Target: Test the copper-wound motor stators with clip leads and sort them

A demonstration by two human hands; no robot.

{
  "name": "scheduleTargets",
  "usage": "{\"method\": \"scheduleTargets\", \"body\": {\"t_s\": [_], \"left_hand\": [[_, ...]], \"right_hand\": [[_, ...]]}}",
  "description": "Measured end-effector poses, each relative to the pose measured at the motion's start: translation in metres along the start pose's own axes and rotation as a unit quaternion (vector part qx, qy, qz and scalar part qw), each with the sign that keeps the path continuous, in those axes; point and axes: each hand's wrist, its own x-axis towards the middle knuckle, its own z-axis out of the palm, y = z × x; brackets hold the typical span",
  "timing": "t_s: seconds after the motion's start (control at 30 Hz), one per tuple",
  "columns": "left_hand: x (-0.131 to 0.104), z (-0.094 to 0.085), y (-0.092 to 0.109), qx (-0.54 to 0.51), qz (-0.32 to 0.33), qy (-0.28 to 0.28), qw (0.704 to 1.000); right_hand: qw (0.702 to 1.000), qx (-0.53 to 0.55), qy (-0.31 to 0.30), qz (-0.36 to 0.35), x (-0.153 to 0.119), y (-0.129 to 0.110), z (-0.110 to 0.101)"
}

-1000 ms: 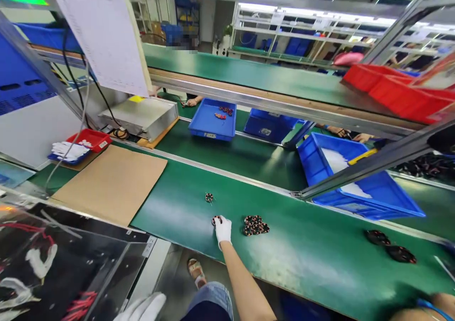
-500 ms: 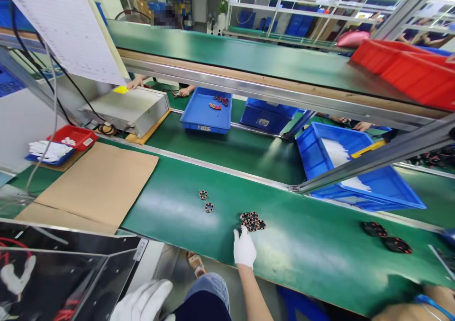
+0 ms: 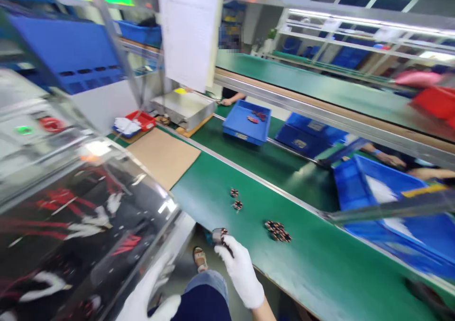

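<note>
In a white glove, my right hand (image 3: 239, 269) pinches a small ring-shaped motor stator (image 3: 219, 236) with copper windings, held up just past the near edge of the green bench. Whether it is one ring or a stack I cannot tell. My left hand (image 3: 151, 288), also gloved, is at the bottom with thumb and fingers apart and nothing in it, beside the machine with a clear cover. A cluster of several stators (image 3: 277, 231) lies on the bench right of my right hand. Two single stators (image 3: 236, 199) lie farther back.
Left of me stands the dark machine (image 3: 88, 217), red wires and white reflections on its cover. Brown cardboard (image 3: 163, 155) covers the bench's left end. A blue tray (image 3: 247, 122) with coils stands behind; blue bins (image 3: 398, 202) are at right. Other people's hands show beyond.
My right hand has lifted a stator from the cluster and moved left with it. My view has turned left, showing more of the machine. My left hand stays low, its fingers now more spread.
</note>
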Motion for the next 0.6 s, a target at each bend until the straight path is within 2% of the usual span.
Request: {"method": "scheduleTargets", "body": {"t_s": [0.03, 0.07, 0.13, 0.17, 0.23, 0.3, 0.33, 0.37, 0.4, 0.47, 0.53, 0.6], "left_hand": [[-0.011, -0.004, 0.005, -0.067, -0.014, -0.004, 0.998], [-0.022, -0.009, 0.011, -0.123, -0.020, -0.009, 0.992], [-0.046, -0.022, 0.020, -0.216, -0.031, -0.048, 0.975], [-0.060, -0.031, 0.024, -0.235, -0.031, -0.039, 0.971], [-0.090, -0.053, 0.025, -0.210, -0.024, -0.003, 0.977], [-0.125, -0.073, 0.019, -0.139, -0.015, 0.044, 0.989], [-0.142, -0.080, 0.012, -0.111, -0.014, 0.068, 0.991], [-0.157, -0.085, 0.003, -0.105, -0.019, 0.100, 0.989], [-0.170, -0.088, -0.008, -0.123, -0.033, 0.142, 0.982], [-0.183, -0.093, -0.037, -0.187, -0.082, 0.250, 0.946], [-0.181, -0.102, -0.072, -0.229, -0.133, 0.386, 0.883], [-0.165, -0.118, -0.110, -0.183, -0.149, 0.526, 0.817]], "right_hand": [[0.992, 0.011, -0.097, -0.085, -0.002, -0.034, 0.002], [0.967, 0.013, -0.195, -0.164, -0.005, -0.065, 0.005], [0.896, -0.001, -0.333, -0.293, -0.007, -0.113, 0.014], [0.855, -0.007, -0.389, -0.342, -0.006, -0.130, 0.023], [0.773, -0.019, -0.475, -0.419, -0.004, -0.151, 0.054], [0.699, -0.029, -0.529, -0.481, -0.007, -0.163, 0.096], [0.667, -0.029, -0.547, -0.505, -0.012, -0.167, 0.118], [0.658, -0.021, -0.552, -0.511, -0.019, -0.171, 0.138], [0.673, -0.010, -0.544, -0.500, -0.028, -0.175, 0.156], [0.738, 0.007, -0.507, -0.445, -0.045, -0.181, 0.186], [0.816, 0.001, -0.445, -0.368, -0.059, -0.185, 0.210], [0.858, -0.020, -0.412, -0.305, -0.069, -0.184, 0.233]]}}
